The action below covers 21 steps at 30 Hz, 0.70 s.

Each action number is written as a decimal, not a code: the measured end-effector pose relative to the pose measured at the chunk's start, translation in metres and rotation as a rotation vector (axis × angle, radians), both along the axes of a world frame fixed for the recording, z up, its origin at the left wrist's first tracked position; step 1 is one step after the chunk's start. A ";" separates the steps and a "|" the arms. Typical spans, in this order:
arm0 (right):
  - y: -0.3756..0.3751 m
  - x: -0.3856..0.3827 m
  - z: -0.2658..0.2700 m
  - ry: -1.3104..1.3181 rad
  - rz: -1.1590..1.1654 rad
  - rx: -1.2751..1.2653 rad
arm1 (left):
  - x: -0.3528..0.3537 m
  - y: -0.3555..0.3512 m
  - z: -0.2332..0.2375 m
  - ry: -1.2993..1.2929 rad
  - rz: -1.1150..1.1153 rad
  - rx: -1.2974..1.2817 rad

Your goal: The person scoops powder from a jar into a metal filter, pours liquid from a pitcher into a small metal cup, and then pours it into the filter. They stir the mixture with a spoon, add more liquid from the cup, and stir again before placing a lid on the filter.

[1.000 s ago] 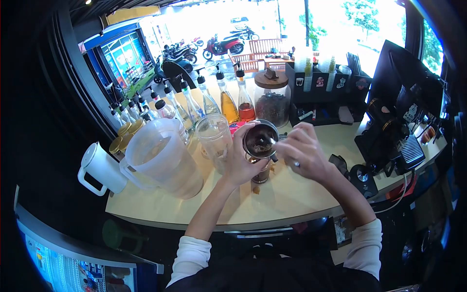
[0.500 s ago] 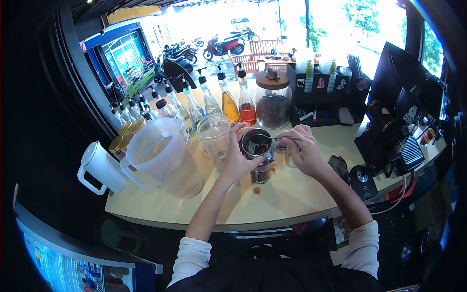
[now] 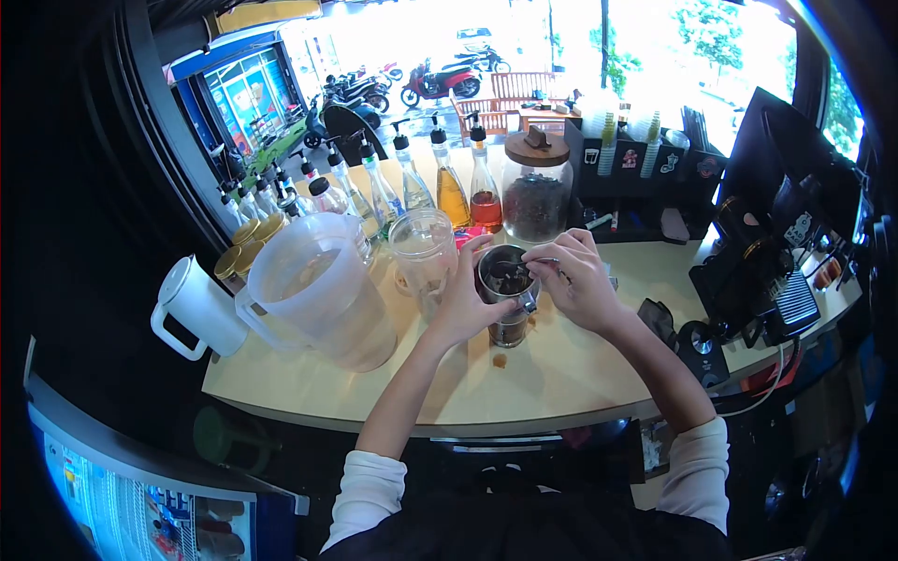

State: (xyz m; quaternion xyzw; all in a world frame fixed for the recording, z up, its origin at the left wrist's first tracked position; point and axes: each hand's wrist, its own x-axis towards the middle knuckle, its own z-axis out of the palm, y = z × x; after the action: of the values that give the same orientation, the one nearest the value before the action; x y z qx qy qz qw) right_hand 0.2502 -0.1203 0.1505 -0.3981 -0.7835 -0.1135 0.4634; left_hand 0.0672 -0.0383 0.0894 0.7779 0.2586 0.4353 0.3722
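Note:
A metal-rimmed brewing cup point(image 3: 509, 329) with a see-through lower part stands on the counter, dark material showing inside its mouth. My left hand point(image 3: 458, 304) is wrapped round its left side, thumb across the front near a small handle-like part. With closed fingers, my right hand point(image 3: 582, 288) holds a thin metal spoon point(image 3: 509, 270), its lower end inside the cup's mouth. Just left of my left hand is a tall clear plastic jar point(image 3: 419, 245). A small brown spill point(image 3: 499, 361) lies in front of the cup.
A large translucent pitcher point(image 3: 323, 290) and a white jug point(image 3: 195, 309) stand on the left. Pump bottles point(image 3: 453, 194) line the back beside a wood-lidded glass jar point(image 3: 536, 201). A black cup organizer point(image 3: 645, 159) and a black machine point(image 3: 758, 276) occupy the right.
My right hand has moved slightly closer over the cup, and the spoon sits lower and more steeply in it. The whole view has shifted slightly; my left hand keeps its grip.

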 end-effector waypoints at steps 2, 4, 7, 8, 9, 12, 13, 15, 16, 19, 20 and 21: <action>0.001 -0.002 0.003 -0.008 0.009 0.007 | -0.002 -0.003 0.005 0.010 -0.016 -0.018; 0.002 -0.004 0.006 -0.038 0.031 -0.009 | -0.005 -0.006 0.008 0.018 0.031 0.099; 0.004 -0.006 0.010 -0.090 0.056 -0.033 | -0.013 -0.029 0.039 0.063 0.109 0.314; 0.004 -0.008 0.012 -0.088 0.057 -0.031 | -0.016 -0.035 0.048 0.098 0.142 0.410; 0.003 -0.010 0.015 -0.112 0.084 -0.033 | -0.016 -0.033 0.049 0.099 0.142 0.410; 0.003 -0.014 0.017 -0.148 0.122 -0.043 | -0.017 -0.029 0.052 0.189 0.105 0.355; 0.002 -0.014 0.017 -0.160 0.131 -0.051 | -0.018 -0.028 0.052 0.261 0.132 0.465; -0.005 -0.011 0.022 -0.098 0.161 -0.137 | -0.016 -0.026 0.052 0.329 0.154 0.578; -0.009 -0.009 0.023 -0.032 0.191 -0.225 | -0.015 -0.025 0.051 0.290 0.191 0.638; -0.009 0.027 0.008 0.200 0.069 -0.278 | -0.013 -0.026 0.049 0.261 0.241 0.675; -0.006 0.044 -0.001 0.215 -0.021 -0.232 | -0.014 -0.027 0.050 0.270 0.273 0.655; 0.002 0.067 -0.020 0.220 -0.090 -0.155 | -0.014 -0.028 0.052 0.266 0.267 0.652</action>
State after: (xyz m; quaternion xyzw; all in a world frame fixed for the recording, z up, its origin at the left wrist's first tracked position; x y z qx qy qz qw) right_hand 0.3172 -0.1179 0.1305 -0.4778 -0.7155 -0.0289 0.5088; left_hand 0.0535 -0.0660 0.1409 0.8649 0.2515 0.4344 0.0080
